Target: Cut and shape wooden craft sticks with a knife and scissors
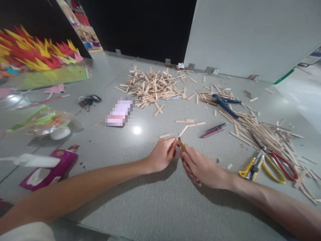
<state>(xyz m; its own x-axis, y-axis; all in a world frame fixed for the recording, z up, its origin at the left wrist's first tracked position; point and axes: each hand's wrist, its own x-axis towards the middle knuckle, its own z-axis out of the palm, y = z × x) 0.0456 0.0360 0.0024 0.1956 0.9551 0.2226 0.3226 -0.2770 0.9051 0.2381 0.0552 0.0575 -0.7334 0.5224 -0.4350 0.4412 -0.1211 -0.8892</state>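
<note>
My left hand is closed in a pinch on a wooden craft stick, which points up and to the right. In my closed right hand is a slim yellow-brown craft knife, its dark tip against the stick near my left fingertips. Both hands are close together above the grey table. Just beyond them lie a few loose craft sticks and, to the right, a dark red pen beside a black one.
A heap of short sticks lies at the back, with longer sticks on the right. Near these are blue-handled pliers, scissors and a yellow cutter. Keys, a pink blurred item and a purple case are left.
</note>
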